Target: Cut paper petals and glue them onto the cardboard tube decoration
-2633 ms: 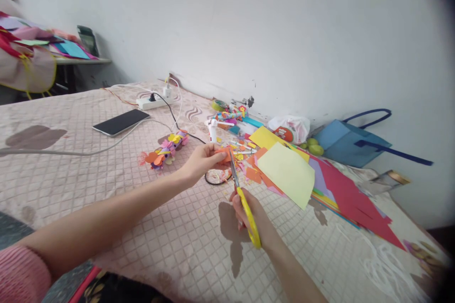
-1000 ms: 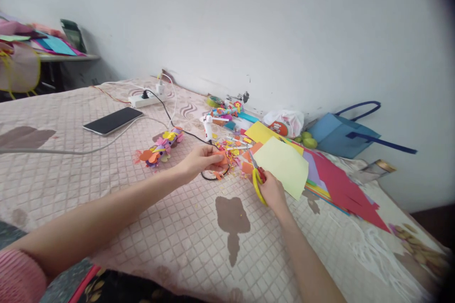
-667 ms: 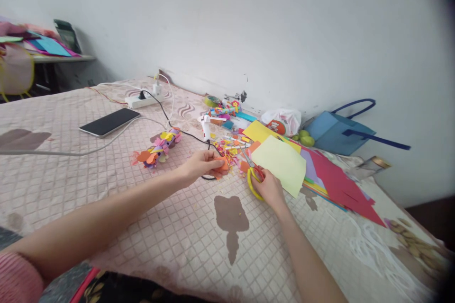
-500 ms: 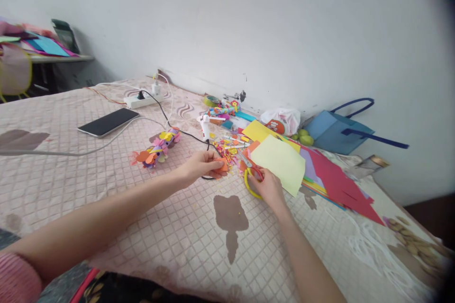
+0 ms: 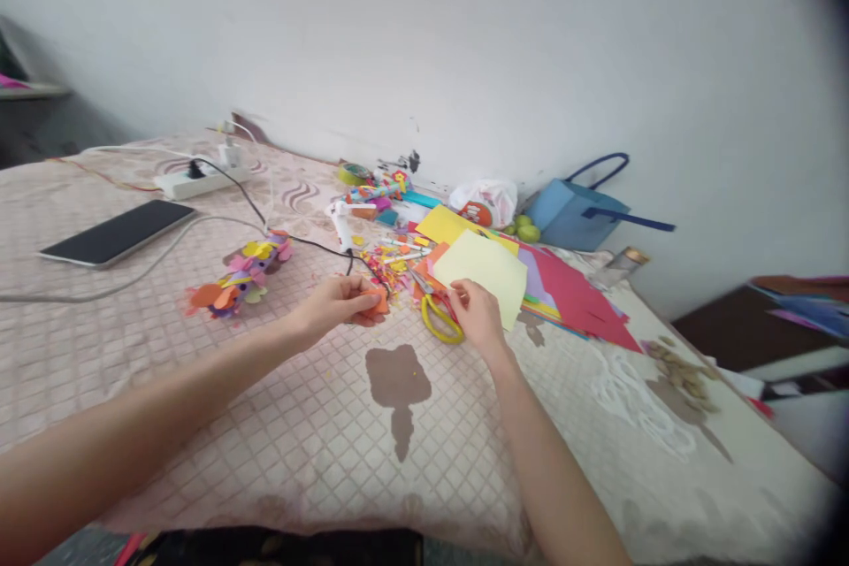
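My left hand (image 5: 345, 301) is closed, pinching a small piece of orange paper (image 5: 379, 299) between thumb and fingers. My right hand (image 5: 476, 316) is just right of a pair of scissors (image 5: 443, 325) with red and yellow handles; its bent fingers look apart, with nothing visible in them. The scissors rest on the quilted cover, blades pointing away toward the orange paper sheets. Beyond my right hand lies a pale yellow sheet (image 5: 487, 270). A stick-shaped craft (image 5: 248, 272) covered in colourful paper petals lies left of my left hand.
Behind my hands are a white glue gun (image 5: 343, 225), paper scraps (image 5: 381, 270) and stacked coloured sheets (image 5: 570, 292). A tablet (image 5: 119, 233) and power strip (image 5: 199, 183) with cables are at left. White cord (image 5: 640, 407) and a blue bag (image 5: 574, 212) are at right.
The view has turned to the right. My right hand has let go of the scissors, which now lie on the cover. My left hand still pinches the orange paper.
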The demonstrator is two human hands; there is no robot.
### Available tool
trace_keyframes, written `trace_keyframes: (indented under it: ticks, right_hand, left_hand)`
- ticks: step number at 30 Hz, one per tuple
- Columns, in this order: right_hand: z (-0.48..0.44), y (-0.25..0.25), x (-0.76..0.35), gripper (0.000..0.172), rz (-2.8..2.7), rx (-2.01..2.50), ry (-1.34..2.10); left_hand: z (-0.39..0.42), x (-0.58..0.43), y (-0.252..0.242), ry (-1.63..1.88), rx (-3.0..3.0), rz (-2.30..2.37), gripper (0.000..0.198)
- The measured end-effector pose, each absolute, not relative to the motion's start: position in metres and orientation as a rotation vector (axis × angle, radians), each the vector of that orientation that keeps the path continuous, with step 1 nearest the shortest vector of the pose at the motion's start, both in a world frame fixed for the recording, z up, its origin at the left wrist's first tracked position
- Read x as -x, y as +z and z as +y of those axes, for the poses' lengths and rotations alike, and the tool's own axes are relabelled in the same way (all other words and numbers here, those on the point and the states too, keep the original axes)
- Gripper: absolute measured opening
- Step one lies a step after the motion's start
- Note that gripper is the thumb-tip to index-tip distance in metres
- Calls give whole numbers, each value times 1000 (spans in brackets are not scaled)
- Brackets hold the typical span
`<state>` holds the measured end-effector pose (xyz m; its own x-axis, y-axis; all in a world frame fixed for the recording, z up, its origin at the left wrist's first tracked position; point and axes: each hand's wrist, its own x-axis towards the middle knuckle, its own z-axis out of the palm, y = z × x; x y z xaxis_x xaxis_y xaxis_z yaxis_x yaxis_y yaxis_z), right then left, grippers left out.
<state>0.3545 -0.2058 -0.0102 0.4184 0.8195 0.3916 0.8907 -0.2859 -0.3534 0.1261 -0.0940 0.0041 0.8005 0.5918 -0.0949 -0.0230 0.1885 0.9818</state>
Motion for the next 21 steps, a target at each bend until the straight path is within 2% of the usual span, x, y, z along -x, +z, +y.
trace_keyframes:
  ticks: [7,11,15,21]
  right_hand:
    - [-241,-4,-447,25,-1043,2422,-358]
    - [-283,-3,-494,24,-884,2528,-339]
    - [-339,9,-530,20,-875,2600,-150]
    - [-407,15,-530,23,-983,2657,249]
  left_hand:
    - [-99,-125,8,349,-1497,550,28]
    - [-98,-125,11,346,-1570,565,29]
    - [-95,-125,9,363,-1695,537,29]
    - [-92,-129,-5,459,-1914,504,29]
